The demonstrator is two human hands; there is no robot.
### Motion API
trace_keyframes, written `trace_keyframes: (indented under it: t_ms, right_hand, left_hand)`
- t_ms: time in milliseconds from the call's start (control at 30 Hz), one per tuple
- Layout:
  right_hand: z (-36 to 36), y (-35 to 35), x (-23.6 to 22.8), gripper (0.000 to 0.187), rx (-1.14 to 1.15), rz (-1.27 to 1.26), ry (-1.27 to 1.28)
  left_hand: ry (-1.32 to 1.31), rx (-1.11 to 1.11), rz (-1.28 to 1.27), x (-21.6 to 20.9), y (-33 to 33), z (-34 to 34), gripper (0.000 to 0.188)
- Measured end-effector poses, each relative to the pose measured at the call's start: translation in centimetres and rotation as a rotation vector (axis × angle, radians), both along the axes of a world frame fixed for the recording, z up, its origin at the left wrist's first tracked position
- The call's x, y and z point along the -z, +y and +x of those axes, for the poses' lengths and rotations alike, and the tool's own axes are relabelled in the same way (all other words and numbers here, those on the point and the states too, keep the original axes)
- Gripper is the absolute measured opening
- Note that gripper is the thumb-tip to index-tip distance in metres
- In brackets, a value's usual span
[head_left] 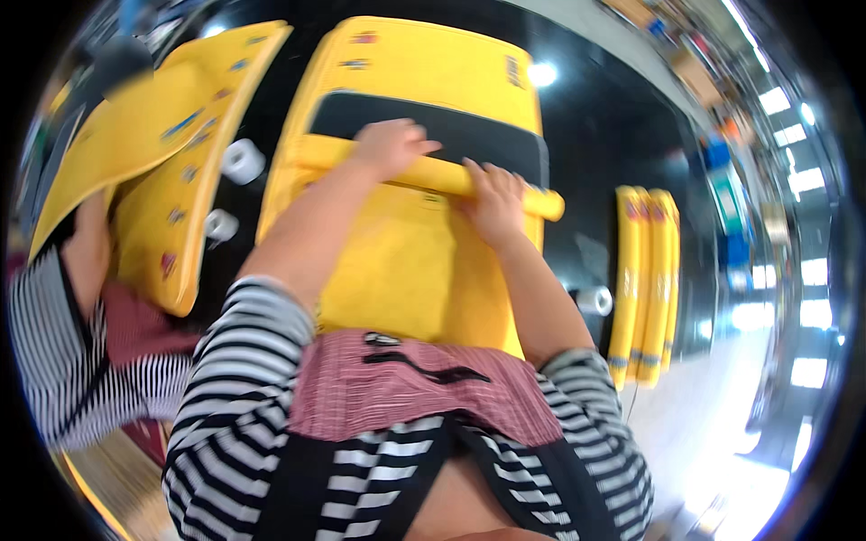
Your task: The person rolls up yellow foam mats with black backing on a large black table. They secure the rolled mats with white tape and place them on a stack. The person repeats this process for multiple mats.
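Note:
A yellow sheet is partly wound into a tight yellow roll (546, 204) that lies crosswise over a stack of yellow sheets (442, 50). My left hand (390, 149) rests on the roll's left half with its fingers bent. On the roll's right part, my right hand (498, 203) is curved over it, fingertips at the far side. A flat yellow stretch (388, 261) runs from the roll toward my waist. Beyond the roll shows a dark grey panel (433, 122). The undersides of both hands are hidden.
Several finished yellow rolls (645, 279) stand side by side at right. White tape-like rolls (242, 161) lie left of my stack, and another white roll (594, 300) lies at right. A co-worker's arm (87, 248) reaches under a lifted yellow sheet (135, 135) on the left.

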State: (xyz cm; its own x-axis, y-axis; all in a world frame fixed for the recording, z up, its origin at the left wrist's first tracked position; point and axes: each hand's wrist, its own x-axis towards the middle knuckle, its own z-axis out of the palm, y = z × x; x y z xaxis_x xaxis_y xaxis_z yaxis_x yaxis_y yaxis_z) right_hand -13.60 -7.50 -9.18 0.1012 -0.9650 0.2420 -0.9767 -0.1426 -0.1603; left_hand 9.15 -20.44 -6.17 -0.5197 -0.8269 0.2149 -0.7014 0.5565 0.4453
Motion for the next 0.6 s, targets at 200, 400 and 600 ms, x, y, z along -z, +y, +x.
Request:
trace_keyframes:
  t_ms: [200,400,600]
  right_hand:
    - [-0.1,-3.7,-2.9,0.061,0.036,0.188,0.023]
    - [-0.5,-0.5,-2.5,0.050,-0.055,0.170,0.018]
    - [2.4,16.9,-2.8,0.068,-0.269,0.152,-0.139]
  left_hand:
    - [-0.333,0.074,-0.223,1.1,0.2,6.8,0.068]
    - [-0.384,0.157,-0.110,0.4,3.0,7.8,0.063]
    - [-0.381,0.203,-0.005,0.2,19.9,13.9,0.067]
